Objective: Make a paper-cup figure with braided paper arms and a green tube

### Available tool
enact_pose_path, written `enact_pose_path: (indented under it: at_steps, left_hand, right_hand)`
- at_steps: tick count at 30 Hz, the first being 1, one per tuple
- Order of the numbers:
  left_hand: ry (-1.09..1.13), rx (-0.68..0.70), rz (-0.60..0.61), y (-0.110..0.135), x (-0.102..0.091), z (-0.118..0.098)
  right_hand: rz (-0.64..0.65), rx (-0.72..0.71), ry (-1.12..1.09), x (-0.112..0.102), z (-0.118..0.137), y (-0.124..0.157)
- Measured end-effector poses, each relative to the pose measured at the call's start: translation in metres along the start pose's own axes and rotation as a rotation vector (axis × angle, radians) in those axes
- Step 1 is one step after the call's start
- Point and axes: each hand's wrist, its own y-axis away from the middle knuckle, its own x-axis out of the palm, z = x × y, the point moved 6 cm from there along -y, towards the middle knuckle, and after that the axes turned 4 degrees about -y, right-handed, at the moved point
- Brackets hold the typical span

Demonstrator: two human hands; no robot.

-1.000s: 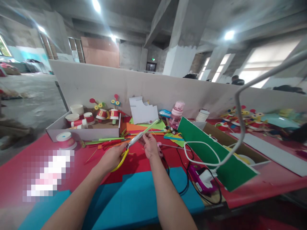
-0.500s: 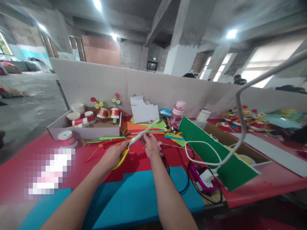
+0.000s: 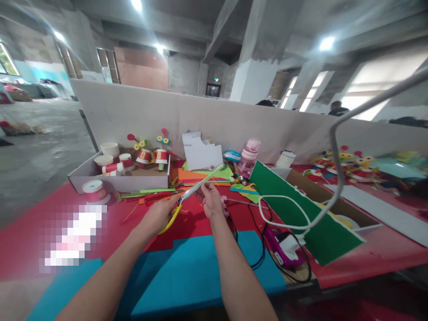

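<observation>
My left hand (image 3: 162, 216) is closed on a pair of scissors (image 3: 174, 220) with a yellow handle and silver blades that point up and to the right. My right hand (image 3: 211, 200) pinches a light green paper strip (image 3: 214, 172) beside the blades. The strip runs along the scissors and sticks out beyond their tips; whether the blades are closed on it I cannot tell. Beneath both hands lies a red table cover (image 3: 197, 223), with a few thin scraps on it.
On the left is a white box (image 3: 120, 183) with paper cups and small cup figures. Coloured paper sheets (image 3: 187, 174) lie behind my hands. To the right stand a green board (image 3: 294, 209), a purple power strip (image 3: 284, 252) with cables, and a pink fan (image 3: 249, 154). Blue mats (image 3: 187, 272) cover the front.
The view has shifted very slightly. Both hands keep nearly the same pose, with the scissors and the strip still in them.
</observation>
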Motion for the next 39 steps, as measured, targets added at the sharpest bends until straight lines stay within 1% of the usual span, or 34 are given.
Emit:
enact_pose_path:
  at_steps: [7, 12, 17, 23, 30, 35, 39]
  left_hand:
    - [-0.019, -0.001, 0.001, 0.001, -0.002, -0.001]
    - [-0.078, -0.006, 0.014, 0.002, -0.003, -0.002]
    - [-0.083, 0.004, 0.03, 0.003, -0.003, -0.003]
    - [-0.108, -0.001, 0.038, 0.001, 0.0, 0.0]
    - [-0.097, -0.014, 0.037, 0.0, -0.001, -0.001]
    - [-0.086, -0.005, 0.032, 0.002, -0.002, -0.002]
    - [-0.1, -0.01, 0.036, 0.001, -0.001, -0.001]
  right_hand:
    - [-0.016, 0.004, 0.035, -0.001, 0.005, 0.0]
    - [-0.11, -0.062, 0.119, -0.013, 0.014, -0.003]
    - [-0.099, -0.074, 0.12, -0.015, 0.017, -0.004]
    - [-0.066, -0.071, 0.042, -0.008, 0.012, -0.003]
    - [-0.045, -0.075, 0.067, -0.006, 0.008, -0.004]
    - [-0.065, -0.065, 0.061, -0.009, 0.007, -0.005]
    - [-0.053, -0.054, 0.076, -0.01, 0.005, -0.005]
